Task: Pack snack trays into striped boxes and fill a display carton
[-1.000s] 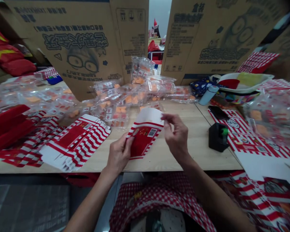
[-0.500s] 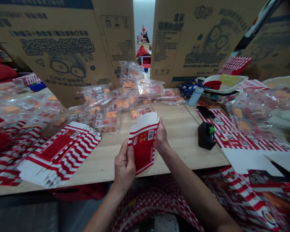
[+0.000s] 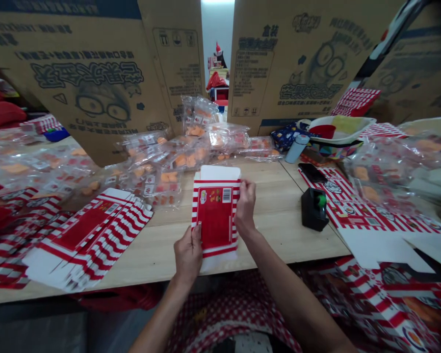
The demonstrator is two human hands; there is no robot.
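Note:
A red-and-white striped carton (image 3: pixel 216 215) with a barcode faces me over the table's front part. My left hand (image 3: pixel 189 252) grips its lower left edge, thumb on the front. Along the upper right edge, my right hand (image 3: pixel 246 206) is closed on the same carton. White flaps stick out at its top and bottom. To the left lies a fanned stack of flat striped cartons (image 3: pixel 95 230). Clear plastic packets (image 3: pixel 191 157) with orange pieces are heaped behind the carton in my hands.
A black tape dispenser (image 3: pixel 313 208) with green tape stands right of my hands. Behind it are a phone (image 3: pixel 312 172), a light blue bottle (image 3: pixel 297 148) and a white basket (image 3: pixel 352 128). Large cardboard boxes (image 3: pixel 168 63) wall off the back. More striped cartons (image 3: pixel 352 196) lie at right.
The carton has gone from tilted and turned to nearly upright and squarely facing me, its front now fully visible. A white flap now shows at its bottom. Both hands still hold it.

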